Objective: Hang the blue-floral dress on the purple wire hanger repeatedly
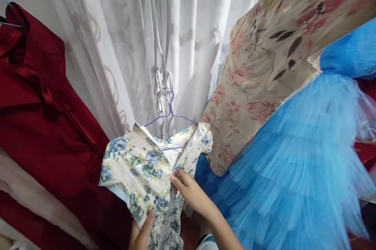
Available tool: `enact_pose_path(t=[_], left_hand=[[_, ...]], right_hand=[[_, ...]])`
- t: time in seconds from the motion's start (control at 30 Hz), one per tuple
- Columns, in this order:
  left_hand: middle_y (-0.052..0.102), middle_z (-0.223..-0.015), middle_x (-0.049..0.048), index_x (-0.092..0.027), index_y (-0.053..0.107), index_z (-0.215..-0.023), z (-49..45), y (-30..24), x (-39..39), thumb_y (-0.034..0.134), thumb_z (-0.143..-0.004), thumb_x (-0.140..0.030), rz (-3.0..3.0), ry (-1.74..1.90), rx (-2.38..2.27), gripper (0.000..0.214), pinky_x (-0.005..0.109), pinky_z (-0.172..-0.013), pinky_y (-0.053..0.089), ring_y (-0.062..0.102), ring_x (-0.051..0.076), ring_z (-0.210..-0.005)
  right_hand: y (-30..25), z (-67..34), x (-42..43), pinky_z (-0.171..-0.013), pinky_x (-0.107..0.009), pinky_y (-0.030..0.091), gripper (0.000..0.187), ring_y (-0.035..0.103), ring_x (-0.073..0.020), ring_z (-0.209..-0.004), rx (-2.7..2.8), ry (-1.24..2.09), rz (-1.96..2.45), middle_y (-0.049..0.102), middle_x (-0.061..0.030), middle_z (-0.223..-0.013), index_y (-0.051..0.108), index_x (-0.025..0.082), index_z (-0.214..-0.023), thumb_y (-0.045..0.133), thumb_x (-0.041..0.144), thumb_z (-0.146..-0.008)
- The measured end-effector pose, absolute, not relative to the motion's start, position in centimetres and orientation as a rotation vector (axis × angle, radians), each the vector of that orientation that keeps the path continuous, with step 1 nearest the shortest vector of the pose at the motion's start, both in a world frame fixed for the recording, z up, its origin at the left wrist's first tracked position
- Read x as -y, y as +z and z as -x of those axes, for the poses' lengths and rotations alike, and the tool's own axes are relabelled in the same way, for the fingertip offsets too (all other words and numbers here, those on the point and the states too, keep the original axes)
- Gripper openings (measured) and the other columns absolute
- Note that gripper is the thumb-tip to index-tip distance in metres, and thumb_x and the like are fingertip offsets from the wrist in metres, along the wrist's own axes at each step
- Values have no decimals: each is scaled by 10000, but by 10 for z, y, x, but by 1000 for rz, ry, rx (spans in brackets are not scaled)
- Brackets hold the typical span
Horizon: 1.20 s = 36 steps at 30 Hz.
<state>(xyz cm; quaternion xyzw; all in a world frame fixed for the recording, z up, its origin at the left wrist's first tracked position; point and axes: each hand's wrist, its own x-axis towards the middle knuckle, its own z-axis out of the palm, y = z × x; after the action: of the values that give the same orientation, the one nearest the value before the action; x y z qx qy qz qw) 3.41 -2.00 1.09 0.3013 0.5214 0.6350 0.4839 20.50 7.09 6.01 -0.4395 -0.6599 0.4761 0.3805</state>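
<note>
A white dress with blue flowers [147, 168] hangs on a purple wire hanger [171, 113] in front of me. Its neckline opens in a V at the top. My right hand [185, 187] pinches the fabric at the middle of the front, just below the V. Lower down, my left hand [142, 232] grips the left side of the dress, thumb in front and the other fingers mostly hidden behind the cloth. The lower part of the dress runs out of view.
White curtains [111, 46] hang behind a white metal stand [160, 27] with curled hooks. A dark red garment [35, 85] hangs at left. At right hang a beige dress with pink flowers [249, 62] and a blue tiered tulle dress [296, 156].
</note>
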Motion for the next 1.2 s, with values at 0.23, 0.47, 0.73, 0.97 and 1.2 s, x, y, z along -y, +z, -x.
enact_pose_path(t=[0.23, 0.47, 0.73, 0.97, 1.2], left_hand=[[621, -1203, 108, -185, 550, -1182, -27, 15, -1, 810, -701, -352, -772, 2202, -1591, 571, 473, -1017, 471, 580, 305, -1185], [685, -986, 81, -197, 627, -1062, -70, 19, -34, 599, -891, -254, -1932, 1553, -1434, 183, 339, -828, 540, 666, 223, -940], [672, -944, 81, -184, 600, -1016, -90, 25, -53, 551, -924, -279, -1886, 1422, -1364, 141, 350, -834, 505, 647, 222, -915], [673, -949, 93, -177, 593, -1032, -76, 29, -64, 509, -938, -294, -1890, 1605, -1359, 172, 336, -796, 503, 646, 222, -893], [709, -892, 81, -206, 641, -965, -86, 32, -59, 444, -942, -238, -2191, 933, -1485, 202, 311, -723, 462, 666, 228, -836]], right_hand=[[58, -202, -72, -438, -243, 221, 301, 317, -85, -382, 1321, 1441, 1084, 497, 51, -443, 519, 197, -687, 543, 434, -871], [71, -208, -51, -434, -222, 299, 265, 445, -93, -393, 1259, 1493, 1017, 579, 24, -459, 588, 165, -728, 687, 405, -782], [126, -206, -80, -416, -221, 324, 245, 410, -86, -357, 1247, 1339, 954, 535, 50, -416, 591, 175, -691, 701, 380, -769], [110, -194, -63, -438, -223, 328, 240, 447, -96, -383, 1286, 1421, 933, 537, 39, -424, 572, 177, -653, 692, 350, -768], [142, -205, -99, -423, -253, 144, 356, 220, -59, -382, 1193, 1226, 884, 412, 49, -398, 552, 171, -481, 652, 335, -780]])
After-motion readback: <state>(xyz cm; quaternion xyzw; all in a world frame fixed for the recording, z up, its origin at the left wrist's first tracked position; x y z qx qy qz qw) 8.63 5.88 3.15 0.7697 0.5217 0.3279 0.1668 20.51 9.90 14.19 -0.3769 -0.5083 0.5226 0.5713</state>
